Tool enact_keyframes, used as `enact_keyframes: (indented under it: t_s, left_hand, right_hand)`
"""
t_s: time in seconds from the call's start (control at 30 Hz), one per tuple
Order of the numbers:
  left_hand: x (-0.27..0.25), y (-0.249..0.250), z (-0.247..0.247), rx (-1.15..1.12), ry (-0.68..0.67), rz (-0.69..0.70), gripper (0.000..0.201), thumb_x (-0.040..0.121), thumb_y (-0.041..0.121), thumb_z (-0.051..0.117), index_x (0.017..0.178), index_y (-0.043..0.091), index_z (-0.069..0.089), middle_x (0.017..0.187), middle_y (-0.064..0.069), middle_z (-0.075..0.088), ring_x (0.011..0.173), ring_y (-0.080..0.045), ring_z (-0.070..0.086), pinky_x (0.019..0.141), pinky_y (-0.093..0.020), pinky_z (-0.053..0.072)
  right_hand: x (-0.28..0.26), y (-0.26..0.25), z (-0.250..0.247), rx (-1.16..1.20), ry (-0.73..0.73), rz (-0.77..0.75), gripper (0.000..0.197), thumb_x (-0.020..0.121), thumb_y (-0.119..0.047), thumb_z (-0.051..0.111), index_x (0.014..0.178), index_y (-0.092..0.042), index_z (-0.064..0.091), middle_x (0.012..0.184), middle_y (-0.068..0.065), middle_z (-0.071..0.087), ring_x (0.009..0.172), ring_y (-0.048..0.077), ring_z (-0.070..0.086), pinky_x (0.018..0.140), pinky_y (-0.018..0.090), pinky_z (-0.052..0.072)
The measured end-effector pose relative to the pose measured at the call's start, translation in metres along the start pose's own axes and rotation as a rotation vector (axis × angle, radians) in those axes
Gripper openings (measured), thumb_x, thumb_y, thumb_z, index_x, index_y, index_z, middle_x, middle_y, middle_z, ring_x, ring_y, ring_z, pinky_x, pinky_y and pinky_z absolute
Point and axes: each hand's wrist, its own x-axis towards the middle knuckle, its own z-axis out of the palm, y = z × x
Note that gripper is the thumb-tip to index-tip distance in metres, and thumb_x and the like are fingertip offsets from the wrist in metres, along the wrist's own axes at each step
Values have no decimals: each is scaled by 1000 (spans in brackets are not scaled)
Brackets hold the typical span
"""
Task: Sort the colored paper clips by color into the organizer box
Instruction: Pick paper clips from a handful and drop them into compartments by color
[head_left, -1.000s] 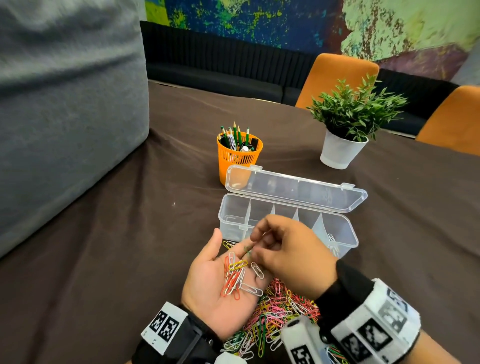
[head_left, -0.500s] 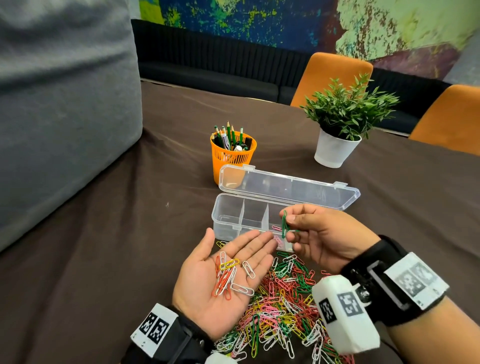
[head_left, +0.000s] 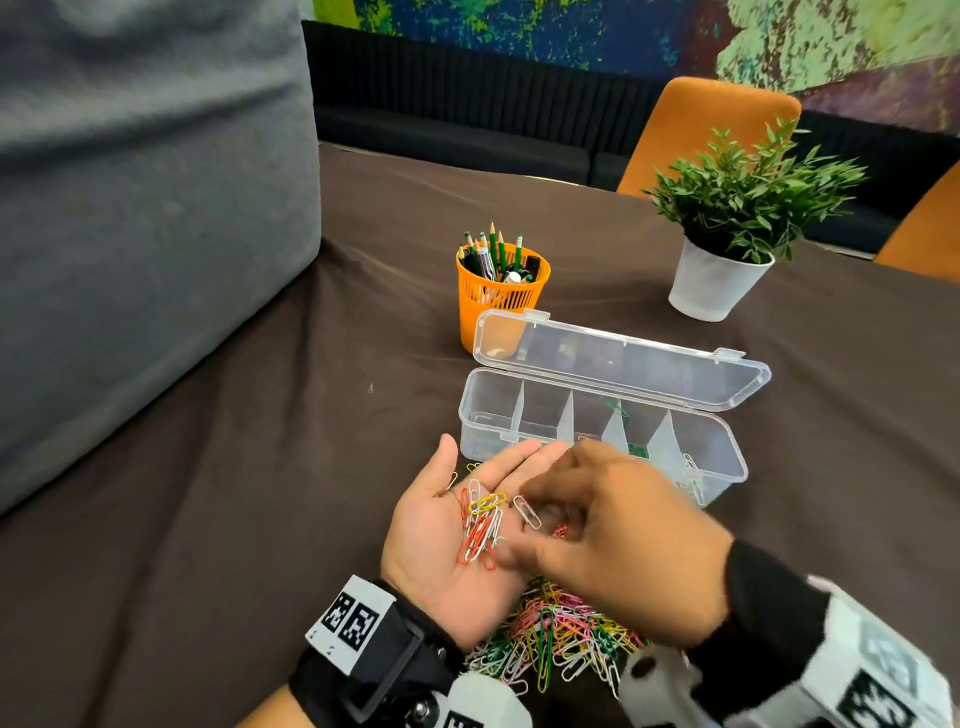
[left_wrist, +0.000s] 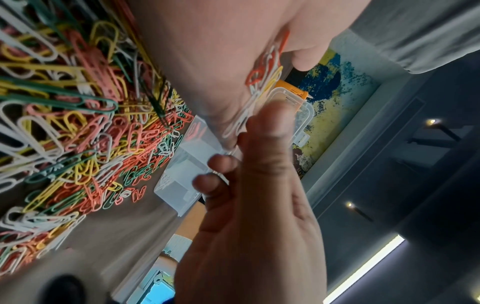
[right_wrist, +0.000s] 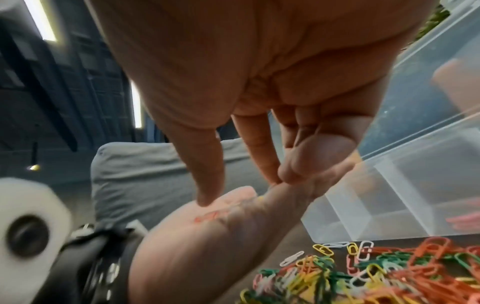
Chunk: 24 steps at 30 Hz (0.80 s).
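Note:
My left hand (head_left: 441, 535) lies palm up in front of the clear organizer box (head_left: 727, 467), fingers straight. On its palm rest several orange, white and yellow paper clips (head_left: 480, 525); one white clip (head_left: 526, 512) lies on its fingers. My right hand (head_left: 623, 535) hovers over that palm, blurred. In the right wrist view its fingertips (right_wrist: 205, 199) touch the left hand (right_wrist: 207, 236), and no clip shows between them. The box stands open with green clips (head_left: 636, 449) in one compartment and white clips (head_left: 691, 467) at the right end. The mixed clip pile (head_left: 561, 634) lies under both hands.
An orange pencil cup (head_left: 501, 296) stands just behind the box lid (head_left: 623, 364). A potted plant (head_left: 727, 234) is at the back right. A large grey cushion (head_left: 145, 208) fills the left side. Orange chairs (head_left: 711, 130) stand beyond the brown table.
Half a second ago my right hand held a green clip over the box. It no longer holds it and has come back over my left palm, which stayed where it was.

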Motion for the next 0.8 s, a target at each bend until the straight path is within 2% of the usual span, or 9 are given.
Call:
enact_keyframes:
  t_s: [0.07, 0.13, 0.2, 0.27, 0.43, 0.53, 0.6, 0.7, 0.8]
  left_hand:
    - [0, 1, -1, 7, 6, 2, 80, 99, 59, 35, 138, -9, 49, 139, -27, 54, 119, -44, 61, 84, -53, 58]
    - [1, 0, -3, 17, 6, -1, 79, 99, 59, 33, 139, -7, 47, 139, -25, 56, 124, -43, 57, 93, -56, 54]
    - [2, -2, -3, 18, 11, 2, 78, 99, 58, 32, 138, -8, 48, 137, -26, 56, 123, -45, 58, 91, -57, 55]
    - [2, -4, -2, 2, -4, -2, 77, 100, 56, 34, 137, -10, 47, 137, -29, 55, 120, -47, 59, 85, -57, 57]
    - [4, -7, -5, 1, 5, 10, 77, 98, 54, 41, 139, -12, 45, 137, -33, 53, 127, -44, 54, 111, -53, 39]
    - [5, -6, -5, -10, 4, 9, 78, 98, 56, 39, 137, -11, 47, 137, -32, 53, 127, -45, 54, 109, -58, 37]
    - [5, -5, -5, -17, 5, 5, 78, 98, 57, 38, 137, -10, 48, 137, -32, 53, 128, -46, 53, 105, -61, 35]
    - [6, -5, -7, -7, 1, -7, 79, 98, 57, 38, 136, -11, 50, 138, -32, 53, 128, -46, 53, 105, -62, 35]
    - [7, -6, -7, 9, 19, -33, 79, 97, 57, 39, 130, -13, 55, 138, -32, 53, 128, -46, 53, 106, -62, 34]
  right_hand:
    - [-6, -4, 12, 0, -30, 1, 42, 78, -61, 62, 101, -27, 69, 97, -15, 44, 84, 1, 49, 81, 22, 43]
    - [-6, -3, 21, 47, 12, -4, 27, 85, -47, 65, 104, -29, 70, 98, -12, 43, 88, 3, 48, 84, 18, 41]
    - [-5, -1, 26, 95, 45, 16, 21, 87, -41, 65, 106, -33, 70, 98, -12, 46, 90, 3, 46, 80, 10, 35]
    - [-4, 3, 29, 108, 81, 30, 15, 87, -38, 65, 101, -33, 69, 96, -12, 51, 90, 5, 48, 78, 14, 37]
    - [-5, 11, 25, 107, 166, 55, 8, 87, -30, 61, 92, -33, 57, 82, -13, 60, 79, 4, 53, 74, 22, 45]
    - [2, 39, 3, 117, 358, 155, 6, 86, -23, 65, 88, -29, 65, 73, -17, 63, 71, 2, 58, 65, 11, 42]
    - [9, 71, -20, 27, 469, 294, 3, 86, -23, 67, 85, -26, 68, 71, -16, 64, 70, 4, 59, 66, 15, 42]
    - [15, 115, -43, -68, 404, 498, 8, 87, -26, 66, 79, -27, 67, 74, -12, 65, 77, 16, 62, 72, 23, 43]
    - [16, 130, -45, -173, 247, 554, 9, 88, -32, 64, 83, -29, 71, 82, -7, 68, 83, 18, 62, 74, 26, 44]
